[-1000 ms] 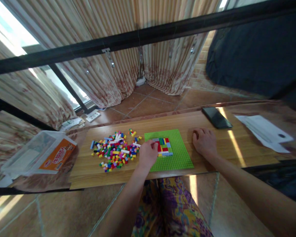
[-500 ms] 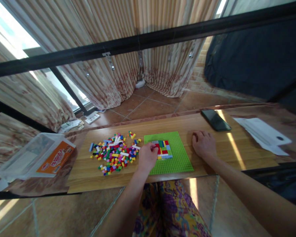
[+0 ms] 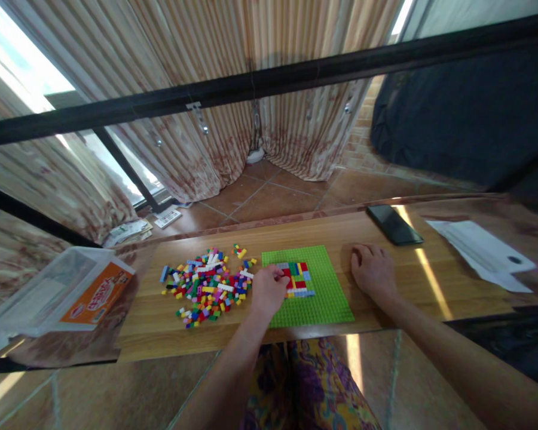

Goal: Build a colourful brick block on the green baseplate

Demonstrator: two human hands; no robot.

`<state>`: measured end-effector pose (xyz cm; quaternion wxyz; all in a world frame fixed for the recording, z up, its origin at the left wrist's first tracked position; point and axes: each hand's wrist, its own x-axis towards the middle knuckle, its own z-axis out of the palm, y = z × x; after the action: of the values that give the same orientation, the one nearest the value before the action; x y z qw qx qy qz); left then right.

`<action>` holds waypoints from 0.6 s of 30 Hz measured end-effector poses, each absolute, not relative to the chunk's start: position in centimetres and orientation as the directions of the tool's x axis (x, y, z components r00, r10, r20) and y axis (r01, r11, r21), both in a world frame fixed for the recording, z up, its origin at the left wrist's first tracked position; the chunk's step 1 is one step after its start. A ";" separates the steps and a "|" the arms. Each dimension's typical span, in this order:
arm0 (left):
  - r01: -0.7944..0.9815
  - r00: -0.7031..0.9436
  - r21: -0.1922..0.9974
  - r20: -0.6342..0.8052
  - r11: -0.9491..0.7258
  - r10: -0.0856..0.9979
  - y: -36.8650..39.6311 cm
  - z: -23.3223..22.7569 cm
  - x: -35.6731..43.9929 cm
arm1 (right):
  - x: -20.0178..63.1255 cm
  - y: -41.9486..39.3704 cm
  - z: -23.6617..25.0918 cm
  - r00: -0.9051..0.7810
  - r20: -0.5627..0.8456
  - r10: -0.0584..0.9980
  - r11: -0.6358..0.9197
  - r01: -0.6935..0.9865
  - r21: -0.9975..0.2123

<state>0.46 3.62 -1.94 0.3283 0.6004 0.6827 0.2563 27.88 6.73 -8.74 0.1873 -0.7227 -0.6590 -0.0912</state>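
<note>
On the green baseplate (image 3: 327,298) sits a flat, blocky patch of red, yellow, green, blue, grey and white building bricks (image 3: 299,285). My left hand (image 3: 269,291) is over the patch's left side, thumb and fingers pinched together at the red bricks. Whatever lies between those fingertips is too small and covered to make out. Part of the patch and the plate's left edge are hidden beneath this hand. To the right of the plate, my right hand (image 3: 372,270) rests on the wooden table, fingers curled in and nothing seen in them.
A spread pile of loose bricks (image 3: 210,288) lies left of the plate. Farther left stands a clear plastic box (image 3: 49,286) with an orange label. A black phone (image 3: 394,224) and white papers (image 3: 484,245) lie to the right. A dark metal bar (image 3: 233,85) crosses beyond the table (image 3: 183,346).
The view has shifted slightly, so the table appears a little lower. My left hand stays pinched at the same side of the brick patch, and my right hand rests in the same spot.
</note>
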 end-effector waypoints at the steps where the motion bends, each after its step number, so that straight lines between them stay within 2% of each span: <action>1: 0.660 -0.058 0.738 -0.141 0.144 0.988 3.6 -1.9 0.5 | 27.9 6.7 -8.7 0.112 0.380 0.918 -0.060 0.988 -0.145; 8: 0.661 -0.046 0.741 -0.119 0.120 0.992 3.6 -2.3 0.3 | 27.8 6.8 -8.6 0.100 0.379 0.920 -0.056 0.991 -0.125; 12: 0.665 -0.086 0.746 0.045 0.024 0.995 1.8 -3.0 0.5 | 27.7 6.8 -8.6 0.106 0.389 0.915 -0.061 0.990 -0.126; 15: 0.769 -0.036 0.626 0.239 -0.126 0.970 -0.7 -3.6 1.2 | 27.7 6.7 -8.5 0.111 0.387 0.915 -0.066 0.989 -0.130; 16: 0.802 0.026 0.568 0.274 -0.184 0.961 -1.6 -3.8 1.5 | 27.6 6.7 -8.4 0.111 0.387 0.915 -0.064 0.989 -0.131; 18: 0.847 0.168 0.457 0.257 -0.273 0.952 -3.3 -4.2 2.0 | 27.6 6.7 -8.3 0.108 0.387 0.916 -0.059 0.989 -0.137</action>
<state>2.02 -3.29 -4.21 0.1044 0.7569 0.5940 0.2517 27.59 6.67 -8.35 0.1854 -0.7208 -0.6606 -0.0988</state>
